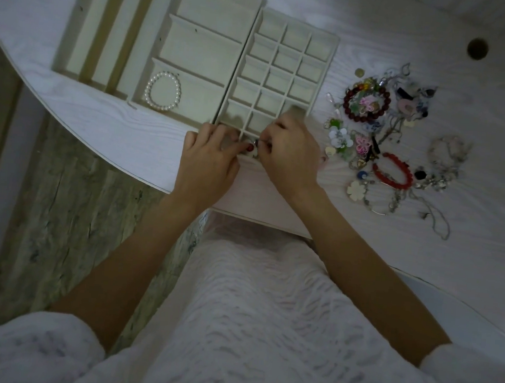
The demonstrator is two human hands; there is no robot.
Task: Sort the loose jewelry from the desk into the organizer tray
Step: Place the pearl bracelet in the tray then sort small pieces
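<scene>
Both hands met at the near edge of the gridded organizer tray (286, 74), at about 6 o'clock of it; the left hand (210, 158) and the right hand (290, 152) each had fingers curled in close, pinching between them a small piece of jewelry (253, 147) with a red bead and a bit of metal showing; most of it was hidden, so its kind could not be told. The loose jewelry pile (392, 141) lay on the white desk (434, 48) at 3 o'clock of the tray, well apart from the hands; a dark red bead bracelet (366, 105) and a brighter red one (393, 171) sat among chains and flower charms. A pearl bracelet (162, 91) already rested in a compartment of the wider tray (201, 47) at 9 o'clock. The pinched piece looked light, small and likely slippery; fine chains in the pile would probably tangle and snag; taking beads or clasps by fingertip pinch seemed safest, lifting slowly.
</scene>
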